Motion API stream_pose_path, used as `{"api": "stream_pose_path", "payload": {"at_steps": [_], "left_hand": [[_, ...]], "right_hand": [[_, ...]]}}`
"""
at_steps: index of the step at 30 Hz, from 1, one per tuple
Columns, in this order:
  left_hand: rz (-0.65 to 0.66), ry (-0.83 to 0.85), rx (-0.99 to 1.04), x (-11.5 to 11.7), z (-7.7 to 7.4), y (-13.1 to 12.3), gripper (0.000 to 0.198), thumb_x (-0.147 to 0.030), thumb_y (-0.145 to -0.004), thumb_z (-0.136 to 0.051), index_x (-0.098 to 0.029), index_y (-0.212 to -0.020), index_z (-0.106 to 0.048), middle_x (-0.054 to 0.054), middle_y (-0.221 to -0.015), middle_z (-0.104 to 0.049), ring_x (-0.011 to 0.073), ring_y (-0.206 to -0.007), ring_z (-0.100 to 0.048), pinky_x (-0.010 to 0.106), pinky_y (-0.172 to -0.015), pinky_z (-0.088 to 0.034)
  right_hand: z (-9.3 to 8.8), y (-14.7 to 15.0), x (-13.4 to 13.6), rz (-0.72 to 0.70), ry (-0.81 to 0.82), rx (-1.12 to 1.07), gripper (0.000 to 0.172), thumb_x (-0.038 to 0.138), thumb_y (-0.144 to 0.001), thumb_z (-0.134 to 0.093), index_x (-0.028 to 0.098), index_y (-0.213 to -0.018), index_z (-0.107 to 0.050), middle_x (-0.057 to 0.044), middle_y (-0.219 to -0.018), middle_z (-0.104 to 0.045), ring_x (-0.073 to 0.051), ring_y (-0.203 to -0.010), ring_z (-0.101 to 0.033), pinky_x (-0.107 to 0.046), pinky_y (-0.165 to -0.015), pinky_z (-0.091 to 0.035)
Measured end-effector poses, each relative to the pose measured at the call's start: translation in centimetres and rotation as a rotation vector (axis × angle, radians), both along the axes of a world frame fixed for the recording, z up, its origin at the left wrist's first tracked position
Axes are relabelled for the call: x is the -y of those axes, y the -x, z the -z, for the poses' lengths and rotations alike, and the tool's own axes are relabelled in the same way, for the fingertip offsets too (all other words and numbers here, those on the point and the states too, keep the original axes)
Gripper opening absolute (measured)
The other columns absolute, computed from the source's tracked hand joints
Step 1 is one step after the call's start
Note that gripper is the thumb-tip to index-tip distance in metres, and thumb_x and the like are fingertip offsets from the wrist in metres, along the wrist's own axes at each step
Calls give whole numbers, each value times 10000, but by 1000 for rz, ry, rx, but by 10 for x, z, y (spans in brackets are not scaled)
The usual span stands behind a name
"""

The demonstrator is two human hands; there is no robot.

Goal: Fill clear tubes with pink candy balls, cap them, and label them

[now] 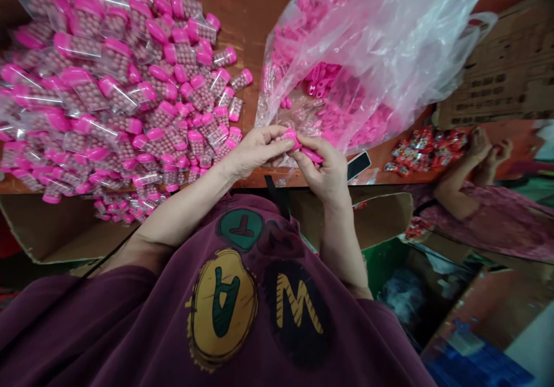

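Observation:
My left hand (259, 149) and my right hand (324, 171) meet over the table's near edge, fingers closed. Between the left fingertips is a bright pink plastic piece (293, 138), partly hidden by the fingers. A second, longer pink plastic piece (312, 156) shows under the right fingers; whether the two are joined, I cannot tell. Left of my hands lies a big heap of small clear bottles (125, 93) with pink caps, full of pale pink beads. Just beyond my hands, a clear plastic bag (381, 41) lies open over many loose pink plastic parts (322, 78).
A phone (359, 166) rests by the table edge, right of my hands. Farther right, a co-worker's hands (487, 147) are beside a pile of red wrapped pieces (426, 149). Cardboard boxes (56, 228) stand below the edge, and a cardboard sheet (502, 70) lies at the right.

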State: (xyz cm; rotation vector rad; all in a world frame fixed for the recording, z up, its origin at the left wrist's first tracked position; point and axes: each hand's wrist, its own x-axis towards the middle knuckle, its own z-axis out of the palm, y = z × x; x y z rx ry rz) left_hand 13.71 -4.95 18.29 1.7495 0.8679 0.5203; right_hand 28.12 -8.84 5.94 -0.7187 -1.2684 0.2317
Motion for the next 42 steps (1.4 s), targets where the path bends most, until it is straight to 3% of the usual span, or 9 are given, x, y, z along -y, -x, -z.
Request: {"api": "stream_pose_path", "payload": {"at_steps": [5, 8, 12, 19, 25, 29, 34, 38, 42], "left_hand": [[36, -133, -59, -5, -1, 10, 547, -658, -794, -860, -151, -924, -701, -9, -683, -574, 77, -548, -475, 218, -505, -332], [30, -192, -74, -8, 0, 16, 532, -641, -816, -846, -146, -963, -717, 0, -702, -588, 89, -568, -479, 237, -537, -359], [-53, -196, -43, -9, 4, 19, 531, -655, -807, -843, -170, -976, -713, -18, -671, -566, 88, -551, -455, 230, -524, -337], [-47, -164, -40, -5, 7, 16, 529, -632, -782, -876, -152, -933, -711, -16, -687, -567, 83, -574, -475, 223, -529, -360], [-148, -100, -10, 1, 23, 15, 492, -603, -816, -867, -157, -980, -739, 1, -703, -632, 101, -575, -560, 214, -528, -438], [-205, -122, 69, 5, 34, 11, 376, -497, -866, -848, -154, -976, -740, 15, -796, -697, 118, -700, -650, 227, -677, -543], [-125, -88, 23, 2, 29, 18, 235, -249, -838, -851, -151, -1029, -755, 18, -906, -732, 129, -833, -682, 245, -819, -561], [-98, -54, 5, 2, 28, 21, 190, -259, -875, -810, -142, -1007, -740, 10, -815, -687, 117, -726, -639, 224, -703, -533], [-160, -42, 60, 1, 42, 25, 242, -344, -879, -830, -154, -972, -712, -10, -732, -633, 100, -635, -579, 200, -606, -481]], "right_hand": [[5, 18, -14, -161, 138, -334, 567, 705, -1003, -547, 300, -1397, -583, -48, -1033, -754, -194, -891, -755, -401, -836, -665], [10, 33, -27, -161, 133, -502, 593, 762, -1003, -466, 322, -1396, -516, -54, -1067, -713, -182, -867, -754, -386, -806, -673], [8, 40, -24, -150, 113, -569, 517, 706, -1002, -540, 310, -1333, -560, -61, -1196, -682, -185, -988, -744, -407, -906, -675], [-5, 32, -2, 22, 130, -215, 333, 458, -1068, -525, 277, -1291, -696, -88, -1175, -660, -250, -1172, -663, -524, -1087, -588], [3, 35, 0, 101, 105, 83, 573, 421, -967, -639, 206, -1489, -539, -167, -1351, -584, -355, -1358, -559, -633, -1185, -492], [7, 45, -5, 181, 171, 110, 639, 428, -931, -657, 160, -1492, -506, -201, -1392, -554, -422, -1415, -509, -720, -1219, -411], [16, 48, -18, 152, 157, 97, 651, 411, -873, -677, 180, -1461, -517, -189, -1371, -559, -416, -1382, -528, -718, -1196, -429], [22, 49, -25, 193, 144, 96, 646, 403, -821, -706, 185, -1410, -556, -170, -1312, -590, -401, -1326, -560, -697, -1171, -460], [29, 62, -30, 204, 164, 85, 631, 426, -843, -702, 155, -1397, -569, -184, -1266, -610, -407, -1296, -575, -713, -1166, -448]]}}
